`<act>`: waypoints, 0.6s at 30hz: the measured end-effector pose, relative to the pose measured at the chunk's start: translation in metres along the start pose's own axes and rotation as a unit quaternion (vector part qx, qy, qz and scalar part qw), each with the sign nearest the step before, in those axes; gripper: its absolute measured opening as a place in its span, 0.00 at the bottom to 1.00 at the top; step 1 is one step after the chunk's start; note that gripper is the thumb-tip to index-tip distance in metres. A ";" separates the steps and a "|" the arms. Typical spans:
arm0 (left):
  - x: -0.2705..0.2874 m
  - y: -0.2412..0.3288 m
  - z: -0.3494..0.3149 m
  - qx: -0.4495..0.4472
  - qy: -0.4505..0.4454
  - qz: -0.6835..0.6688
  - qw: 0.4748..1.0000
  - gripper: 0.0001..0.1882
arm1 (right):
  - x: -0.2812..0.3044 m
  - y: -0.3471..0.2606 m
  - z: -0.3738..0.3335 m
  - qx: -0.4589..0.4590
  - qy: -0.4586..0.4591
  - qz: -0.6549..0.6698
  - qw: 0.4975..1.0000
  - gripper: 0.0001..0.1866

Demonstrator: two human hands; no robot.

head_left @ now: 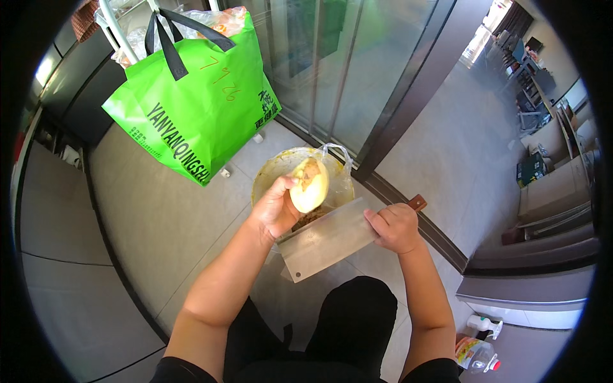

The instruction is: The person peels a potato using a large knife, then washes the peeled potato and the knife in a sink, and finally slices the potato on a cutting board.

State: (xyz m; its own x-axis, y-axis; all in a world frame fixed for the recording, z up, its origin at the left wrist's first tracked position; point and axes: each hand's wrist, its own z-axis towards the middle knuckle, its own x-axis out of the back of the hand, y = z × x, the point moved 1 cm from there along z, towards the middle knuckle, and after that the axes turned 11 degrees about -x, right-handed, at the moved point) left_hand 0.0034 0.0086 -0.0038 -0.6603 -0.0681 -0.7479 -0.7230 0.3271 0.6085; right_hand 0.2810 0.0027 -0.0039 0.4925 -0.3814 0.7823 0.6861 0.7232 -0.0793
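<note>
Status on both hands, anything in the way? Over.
Left hand holding pale yellow produce over bucket. Right hand gripping cleaver by handle. Cleaver partly blocking bucket from view.

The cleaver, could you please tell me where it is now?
The cleaver is just below the middle of the head view, gripped in the right hand, its blade partly hiding the bucket's near side.

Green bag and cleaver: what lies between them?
The head view shows the bucket there, with the left hand holding pale yellow produce over it.
</note>
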 end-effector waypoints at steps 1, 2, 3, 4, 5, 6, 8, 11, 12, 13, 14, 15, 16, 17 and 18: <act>0.000 0.001 0.003 -0.024 0.020 0.010 0.999 0.36 | 0.002 0.000 -0.001 0.004 -0.003 -0.003 1.000 0.16; 0.000 0.002 0.004 -0.049 0.040 0.019 0.998 0.36 | 0.004 0.000 -0.001 0.009 -0.006 -0.006 1.000 0.15; 0.001 0.002 0.003 -0.048 0.024 -0.002 0.999 0.33 | 0.007 -0.001 -0.002 0.005 0.008 0.001 1.000 0.15; 0.001 0.004 0.001 -0.047 0.008 -0.024 0.999 0.31 | 0.013 -0.003 -0.002 0.001 0.022 0.009 1.000 0.15; 0.002 0.005 -0.001 -0.046 -0.007 -0.045 0.998 0.29 | 0.018 -0.005 -0.002 -0.003 0.036 0.017 0.999 0.15; 0.002 0.005 -0.003 -0.046 -0.003 -0.054 0.997 0.29 | 0.021 -0.008 -0.001 -0.011 0.056 0.020 0.998 0.15; 0.003 0.002 -0.010 -0.047 0.005 -0.071 0.996 0.30 | 0.026 -0.016 0.003 -0.027 0.097 0.026 0.995 0.16; -0.002 -0.004 -0.025 -0.092 -0.006 -0.072 0.993 0.31 | 0.038 -0.045 0.018 -0.047 0.127 -0.008 0.991 0.16; -0.009 -0.008 -0.030 -0.122 0.010 -0.077 0.989 0.31 | 0.040 -0.058 0.024 -0.055 0.130 -0.014 0.990 0.16; -0.014 -0.009 -0.034 -0.125 0.006 -0.082 0.989 0.32 | 0.041 -0.069 0.029 -0.062 0.134 -0.015 0.989 0.15; -0.017 -0.010 -0.038 -0.127 0.002 -0.088 0.988 0.33 | 0.041 -0.079 0.035 -0.069 0.138 -0.015 0.988 0.14; -0.017 -0.012 -0.042 -0.130 -0.002 -0.095 0.987 0.33 | 0.041 -0.087 0.040 -0.075 0.141 -0.016 0.987 0.13; -0.015 -0.013 -0.045 -0.092 0.012 -0.120 0.988 0.34 | 0.039 -0.094 0.044 -0.076 0.145 -0.005 0.987 0.12; -0.012 -0.013 -0.047 -0.055 0.029 -0.145 0.988 0.34 | 0.037 -0.100 0.047 -0.083 0.142 0.004 0.986 0.13; -0.010 -0.014 -0.047 -0.036 0.032 -0.161 0.986 0.34 | 0.037 -0.104 0.048 -0.089 0.138 0.011 0.986 0.14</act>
State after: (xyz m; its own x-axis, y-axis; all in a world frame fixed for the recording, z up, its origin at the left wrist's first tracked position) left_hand 0.0108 -0.0392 0.0078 -0.4043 -0.2183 -0.8882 -0.9081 0.2118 0.3612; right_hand 0.2019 -0.0589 0.0631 0.6179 -0.5265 0.5839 0.7451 0.6293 -0.2210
